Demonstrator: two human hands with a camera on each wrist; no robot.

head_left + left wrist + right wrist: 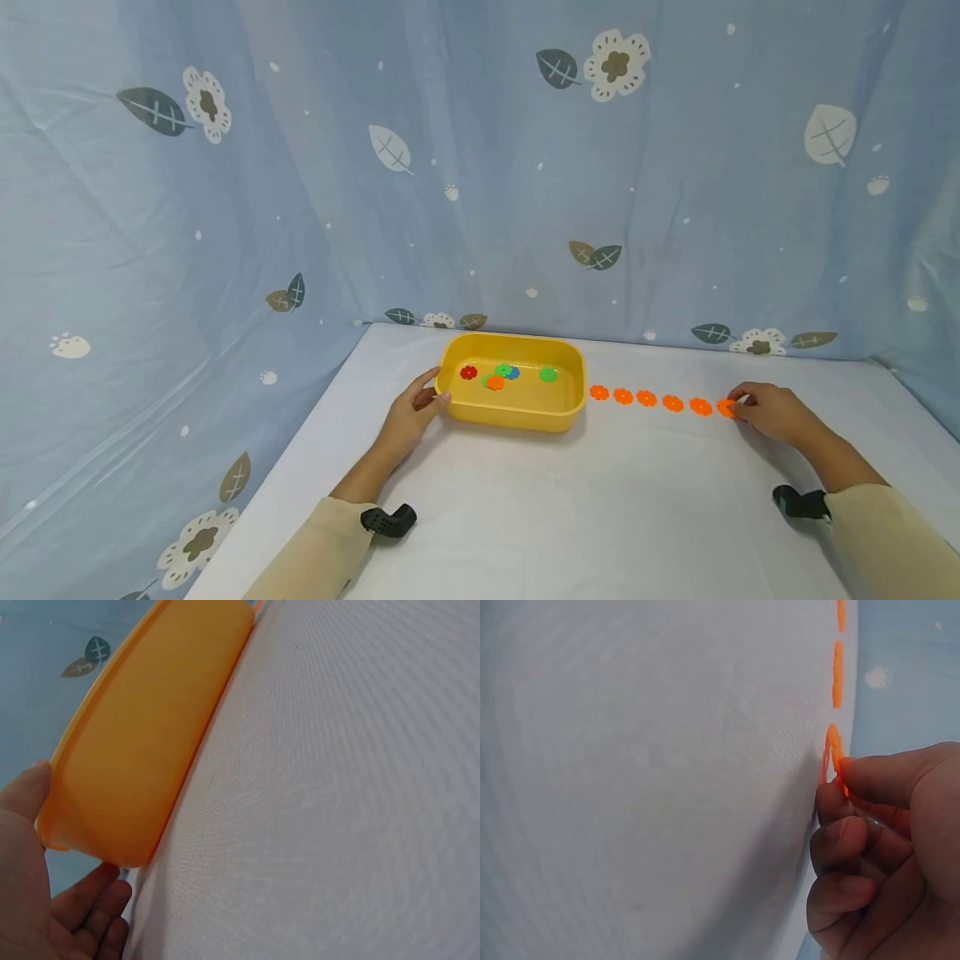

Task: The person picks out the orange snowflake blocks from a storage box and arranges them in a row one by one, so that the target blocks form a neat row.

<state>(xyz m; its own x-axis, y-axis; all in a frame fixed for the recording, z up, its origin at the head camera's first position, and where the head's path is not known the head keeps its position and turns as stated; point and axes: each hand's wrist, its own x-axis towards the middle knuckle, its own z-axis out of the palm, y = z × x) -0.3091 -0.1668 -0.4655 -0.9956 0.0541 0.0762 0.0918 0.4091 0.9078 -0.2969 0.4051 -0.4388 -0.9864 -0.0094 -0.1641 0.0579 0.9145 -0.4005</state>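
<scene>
My left hand (pixel 406 417) holds the left end of a yellow plastic tub (pixel 517 417), its thumb (pixel 28 791) at the rim near a corner and its other fingers loosely bent beside the end wall. Inside the tub lie a red flower-shaped disc (pixel 468 372), several green discs (pixel 548 375), a blue disc (pixel 513 373) and an orange disc (pixel 496 382). Far to the right, my right hand (pixel 776 411) pinches an orange flower-shaped disc (pixel 835 742) between thumb and index finger, tilted at the table surface. It is at the right end of a row of orange discs (pixel 647 398).
The row runs from beside the tub's right wall across the white tabletop (pixel 585 517). Behind and to the left hangs a blue patterned curtain (pixel 487 167). A black wrist device (pixel 388 521) sits by the left sleeve, another black device (pixel 799 502) by the right.
</scene>
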